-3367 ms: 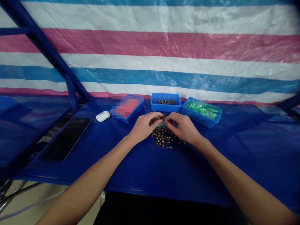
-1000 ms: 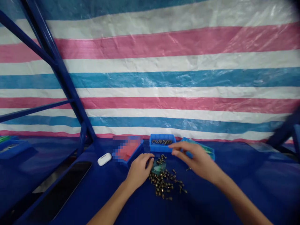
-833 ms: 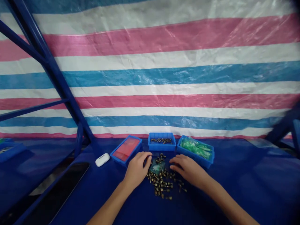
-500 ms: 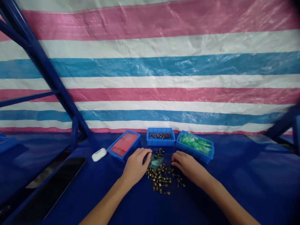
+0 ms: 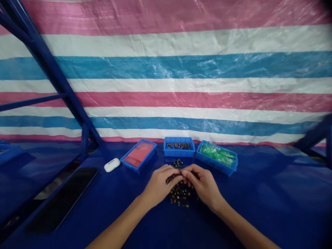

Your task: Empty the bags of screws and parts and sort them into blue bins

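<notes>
My left hand [image 5: 161, 183] and my right hand [image 5: 204, 185] meet fingertip to fingertip over a pile of small brass-coloured screw-like pieces [image 5: 178, 195]. Both are closed in a pinch, thumbs against fingers. Whatever lies between the tips is too small and too covered to make out. The fingers hide part of the pile and the spot where a small clear greenish bag lay before. A few more of the brass pieces [image 5: 178, 162] show just beyond the fingertips.
Behind the hands stand a blue bin [image 5: 178, 152] of small metal pieces, a bin of red flat items [image 5: 138, 154] and a bin of green plastic packets [image 5: 218, 154]. A white case [image 5: 112, 165] and a dark phone-like slab [image 5: 63, 199] lie left. Blue frame bars [image 5: 55, 77] rise beyond.
My right hand has moved left to meet my left hand, which has shifted slightly right. Their fingertips now touch over the pile. The view has tilted slightly downward.
</notes>
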Demonstrator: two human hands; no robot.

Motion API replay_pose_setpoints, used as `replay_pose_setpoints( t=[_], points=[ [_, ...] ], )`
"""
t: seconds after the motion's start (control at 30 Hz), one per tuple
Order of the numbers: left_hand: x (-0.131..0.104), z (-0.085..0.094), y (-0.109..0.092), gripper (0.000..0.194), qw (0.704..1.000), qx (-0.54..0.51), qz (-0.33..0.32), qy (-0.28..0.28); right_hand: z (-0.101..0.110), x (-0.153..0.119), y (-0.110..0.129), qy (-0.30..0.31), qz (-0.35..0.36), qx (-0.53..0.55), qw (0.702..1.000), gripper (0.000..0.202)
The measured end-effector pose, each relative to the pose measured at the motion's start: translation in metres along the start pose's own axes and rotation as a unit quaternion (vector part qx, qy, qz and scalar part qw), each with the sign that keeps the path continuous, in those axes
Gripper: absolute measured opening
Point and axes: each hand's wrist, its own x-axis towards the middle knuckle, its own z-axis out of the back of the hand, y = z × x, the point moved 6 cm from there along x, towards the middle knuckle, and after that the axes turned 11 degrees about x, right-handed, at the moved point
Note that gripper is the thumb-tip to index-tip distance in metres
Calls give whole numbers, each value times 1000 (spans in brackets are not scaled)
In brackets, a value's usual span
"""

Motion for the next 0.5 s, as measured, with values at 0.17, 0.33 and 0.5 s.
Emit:
replay_pose_setpoints(
  t=[0.17, 0.33, 0.5],
  points=[
    [0, 2, 1, 12, 999, -20, 13, -35, -3, -2, 1, -8, 6, 39, 999, 24],
    [-4, 5, -3, 10, 996, 40, -16, -84, -4, -1, 0, 1, 23, 12, 1000, 23],
    [-6, 7, -5, 11, 990, 86, -41, -108, -5, -3, 6, 21, 78, -63, 995, 23]
  ],
)
